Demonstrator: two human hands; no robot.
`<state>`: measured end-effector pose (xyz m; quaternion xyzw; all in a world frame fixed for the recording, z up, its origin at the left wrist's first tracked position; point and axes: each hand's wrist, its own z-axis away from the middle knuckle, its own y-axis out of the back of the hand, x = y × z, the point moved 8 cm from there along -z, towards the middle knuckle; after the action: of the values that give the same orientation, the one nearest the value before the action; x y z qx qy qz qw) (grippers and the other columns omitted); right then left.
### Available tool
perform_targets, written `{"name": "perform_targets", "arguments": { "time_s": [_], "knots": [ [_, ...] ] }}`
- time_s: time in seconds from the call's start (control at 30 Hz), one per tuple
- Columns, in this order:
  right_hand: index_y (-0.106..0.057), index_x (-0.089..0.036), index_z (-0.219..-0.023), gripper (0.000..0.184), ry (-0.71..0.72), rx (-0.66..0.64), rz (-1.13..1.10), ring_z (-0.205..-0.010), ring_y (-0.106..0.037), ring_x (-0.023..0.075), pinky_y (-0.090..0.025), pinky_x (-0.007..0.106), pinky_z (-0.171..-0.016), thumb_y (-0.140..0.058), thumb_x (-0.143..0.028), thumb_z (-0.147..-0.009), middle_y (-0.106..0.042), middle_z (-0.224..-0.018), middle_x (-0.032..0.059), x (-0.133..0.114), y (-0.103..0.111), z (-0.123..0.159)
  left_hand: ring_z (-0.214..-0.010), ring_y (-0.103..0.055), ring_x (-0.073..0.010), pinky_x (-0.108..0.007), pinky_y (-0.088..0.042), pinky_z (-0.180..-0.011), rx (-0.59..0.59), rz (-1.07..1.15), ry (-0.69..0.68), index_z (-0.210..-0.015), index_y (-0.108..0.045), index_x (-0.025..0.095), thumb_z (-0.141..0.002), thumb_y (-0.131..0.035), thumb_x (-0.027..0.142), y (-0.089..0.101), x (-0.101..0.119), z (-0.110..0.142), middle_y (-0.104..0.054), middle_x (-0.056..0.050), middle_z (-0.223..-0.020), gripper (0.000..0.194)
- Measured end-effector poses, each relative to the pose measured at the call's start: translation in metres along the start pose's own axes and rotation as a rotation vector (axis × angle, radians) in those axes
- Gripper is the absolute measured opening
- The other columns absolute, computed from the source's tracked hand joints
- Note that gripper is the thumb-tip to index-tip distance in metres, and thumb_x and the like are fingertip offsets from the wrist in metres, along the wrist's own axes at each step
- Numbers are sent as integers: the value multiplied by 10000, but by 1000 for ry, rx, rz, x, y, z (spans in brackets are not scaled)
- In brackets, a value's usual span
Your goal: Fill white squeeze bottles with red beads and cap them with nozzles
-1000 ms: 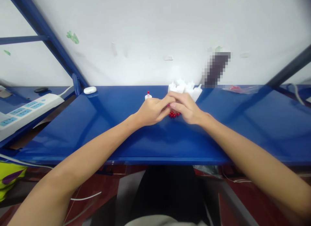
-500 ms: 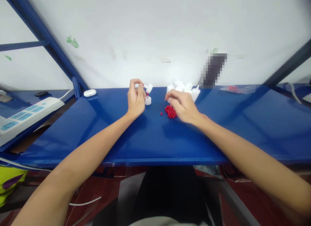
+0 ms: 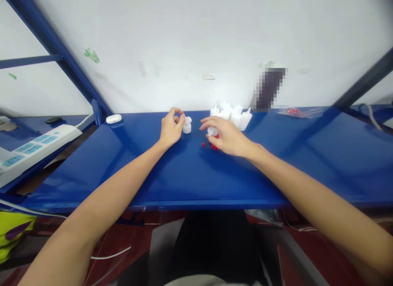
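Note:
My left hand (image 3: 172,125) pinches a small white nozzle cap (image 3: 188,120) with a red tip, laid sideways at the fingertips. Right below it, and seeming to touch it, a second white cap (image 3: 187,129) rests on the blue table. Over the pile of small red beads or tips (image 3: 214,146), my right hand (image 3: 225,135) curls its thumb and fingers around a white round cap (image 3: 212,131) with a short spout. That hand hides most of the pile. One loose red piece (image 3: 203,144) lies just left of it.
Several white squeeze bottles (image 3: 236,116) with nozzles stand behind my right hand, against the wall. A white oval case (image 3: 114,119) is at the table's back left. A clear bag (image 3: 302,113) with red pieces lies back right. A power strip (image 3: 39,146) sits far left.
The nozzle cap in my left hand has come down to the standing cap. My right hand has opened wider and shifted slightly left, and a white cap now shows between its fingers.

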<state>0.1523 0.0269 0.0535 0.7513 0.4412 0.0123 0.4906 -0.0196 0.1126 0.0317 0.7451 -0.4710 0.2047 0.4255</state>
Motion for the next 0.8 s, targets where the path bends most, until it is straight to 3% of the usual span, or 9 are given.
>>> {"name": "perform_targets", "arguments": {
  "time_s": [0.1,0.17,0.27,0.33,0.5,0.63,0.7,0.8],
  "knots": [
    [-681,-186,-1101,265,-48,38,-22,-1192,-639,285,-465,447,-1031,-560,-193,-866,-702,-1264,117,3,4,-1,-508,-479,-108,-242,-360,-610,-10,-55,-54,-950,-563,212,-925,-538,258,-1,6,1,-519,81,-521,58],
    [-678,-188,-1072,235,-97,52,-69,-1003,-684,256,-504,412,-912,-561,-225,-872,-745,-1084,87,4,7,-1,-511,-478,-114,-251,-353,-616,-32,-100,-93,-971,-568,213,-929,-526,248,-3,10,2,-508,80,-524,68],
    [-644,-198,-845,111,-230,-21,-259,-642,-600,177,-463,320,-640,-541,-197,-804,-667,-716,10,7,3,-1,-521,-476,-127,-266,-333,-615,-80,-182,-105,-1013,-577,222,-946,-485,237,-6,11,2,-491,72,-537,115],
    [-591,-201,-710,86,-283,-47,-402,-544,-516,145,-393,288,-554,-517,-182,-749,-576,-586,-17,5,1,0,-530,-479,-135,-273,-325,-618,-96,-231,-92,-1048,-579,228,-951,-474,239,-7,11,3,-488,68,-549,143],
    [-553,-198,-608,116,-295,14,-480,-526,-475,130,-354,280,-539,-510,-197,-716,-531,-531,-18,6,6,0,-554,-500,-142,-274,-335,-625,-90,-233,-118,-1240,-510,229,-961,-484,290,-8,17,8,-510,75,-593,287],
    [-591,-187,-634,223,-283,4,-507,-557,-505,143,-380,291,-579,-447,-218,-801,-534,-539,-1,14,5,-1,-543,-491,-128,-269,-349,-621,-67,-194,-229,-1105,-559,212,-972,-450,296,-6,30,12,-497,66,-590,191],
    [-603,-188,-708,203,-286,6,-487,-594,-529,155,-403,297,-609,-438,-210,-824,-559,-575,0,17,5,-1,-541,-487,-123,-268,-359,-619,-155,-186,-346,-970,-578,205,-967,-449,308,-13,42,18,-507,51,-595,166],
    [-621,-191,-812,129,-306,13,-363,-677,-578,173,-437,312,-665,-494,-208,-827,-639,-689,8,22,5,-2,-533,-482,-132,-274,-349,-596,-393,-260,-459,-887,-585,203,-942,-487,350,-34,52,31,-544,35,-606,185]
  ]
}}
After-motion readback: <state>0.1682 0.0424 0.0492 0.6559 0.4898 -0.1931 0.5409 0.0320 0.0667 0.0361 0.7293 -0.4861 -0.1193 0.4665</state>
